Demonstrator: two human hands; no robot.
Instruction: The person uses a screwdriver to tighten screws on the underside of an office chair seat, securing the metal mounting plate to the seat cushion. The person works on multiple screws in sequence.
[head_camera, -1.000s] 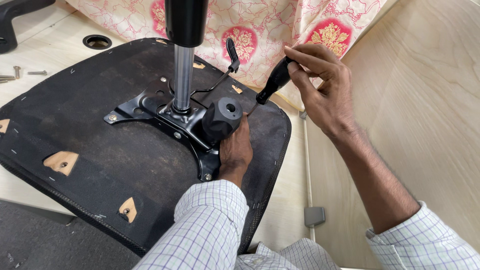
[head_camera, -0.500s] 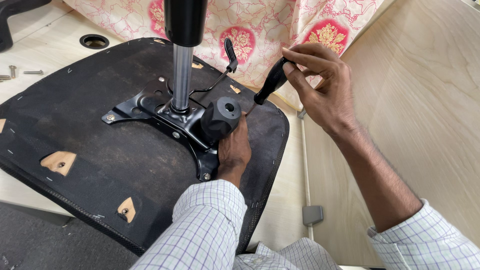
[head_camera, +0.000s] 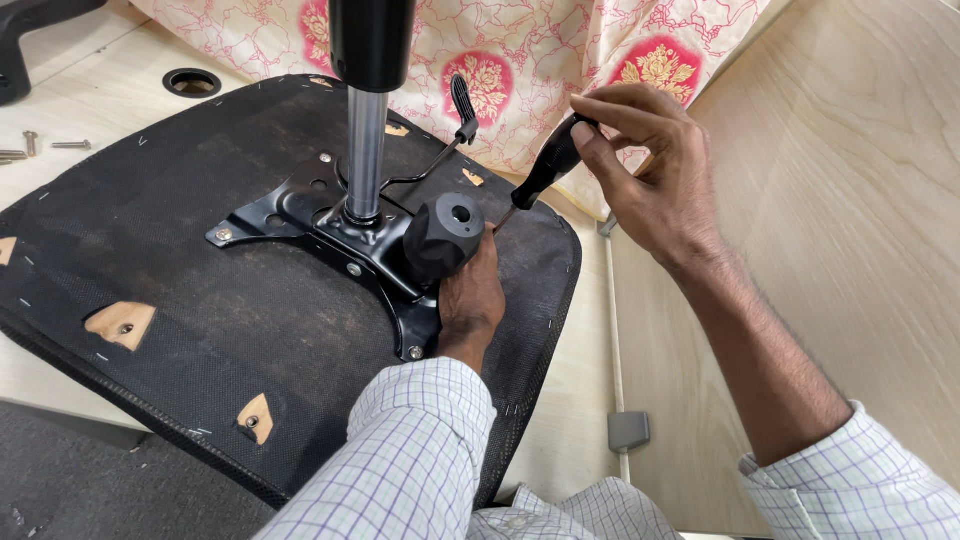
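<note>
Right hand: the right hand (head_camera: 655, 170), upper right of centre, pinches the black-handled screwdriver (head_camera: 545, 170) between thumb and fingertips, closed on its handle.
Screwdriver: it slants down to the left; its thin shaft ends behind the round black plastic knob (head_camera: 445, 235) at frame centre, so the tip and whatever it meets are hidden.
Left hand: the left hand (head_camera: 470, 300), just below centre, is curled against the knob and the black steel mounting plate (head_camera: 330, 235); whether it grips or only steadies them I cannot tell.
Seat: the black fabric-covered chair seat underside (head_camera: 150, 270) fills the left and middle of the frame, lying on a pale wooden surface (head_camera: 80, 100).
Column: a chrome gas-lift column with a black sleeve (head_camera: 365, 110) rises from the plate toward the top edge.
Lever: a thin bent wire lever with a black paddle grip (head_camera: 460, 105) stands just right of the column.
Loose parts: a few small screws (head_camera: 25, 148) lie at the far left edge, well apart from both hands.
Risk, slip: the light fingertip hold and steep slant could let the tip jump out, and the left fingers sit right beside it.
Risk, blind work: with the tip hidden by the knob, a screw head could be stripped.
Risk, tipping: the tall column may lever the seat if pushed sideways.
Backdrop: a cream cloth with red flowers (head_camera: 650, 60) hangs along the top.
</note>
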